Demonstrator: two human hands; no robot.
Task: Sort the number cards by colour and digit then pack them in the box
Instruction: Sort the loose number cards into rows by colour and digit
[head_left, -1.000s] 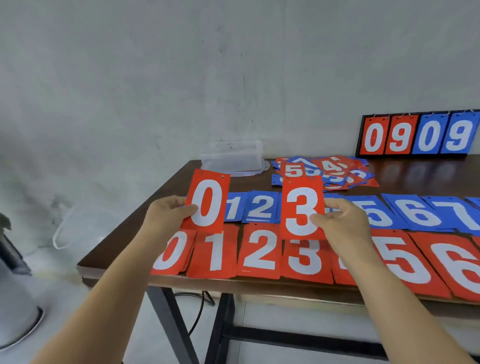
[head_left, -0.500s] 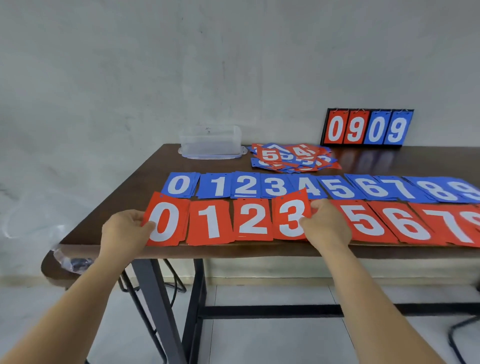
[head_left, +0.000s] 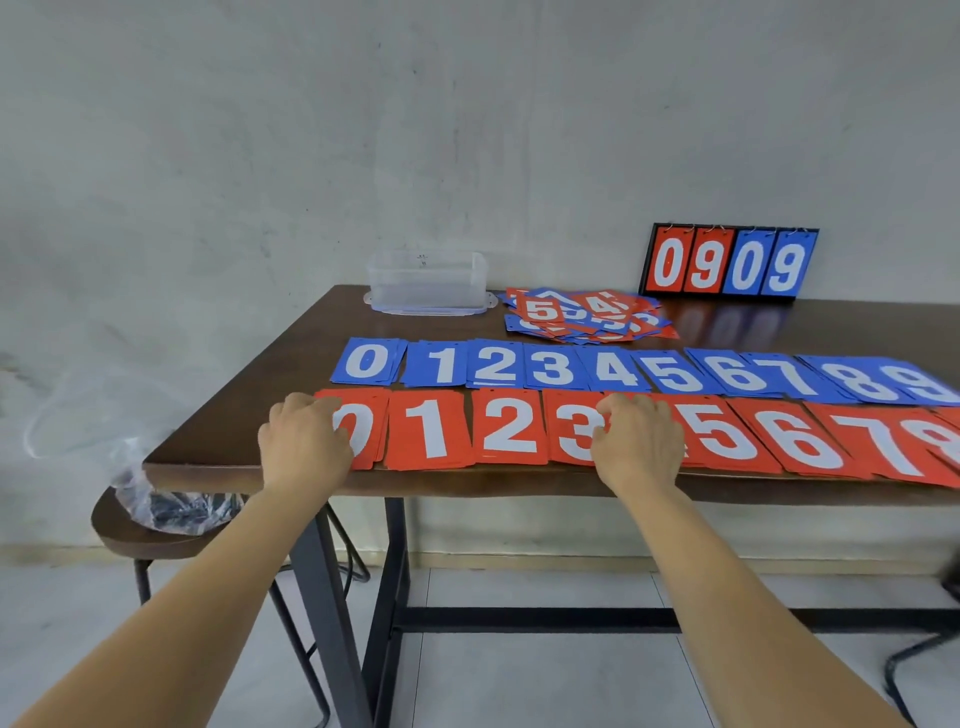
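Left hand (head_left: 306, 447) sits on the red 0 pile (head_left: 366, 431) by the tabletop's (head_left: 291, 353) near-left corner, right hand (head_left: 639, 447) on the red 3 pile (head_left: 571, 431) along the near edge. Fingers are bent down onto the cards, and I can't tell if they're pinching or just squaring them up. The blue row (head_left: 550, 366) runs just behind, I guess to keep colours separate. The unsorted heap (head_left: 587, 317) and clear box (head_left: 428, 283) are at the far edge.

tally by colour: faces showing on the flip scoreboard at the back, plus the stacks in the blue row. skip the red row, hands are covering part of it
red scoreboard faces: 2 (0, 9)
blue scoreboard faces: 2 (0, 9)
blue row stacks: 10 (0 to 9)
Total: 14
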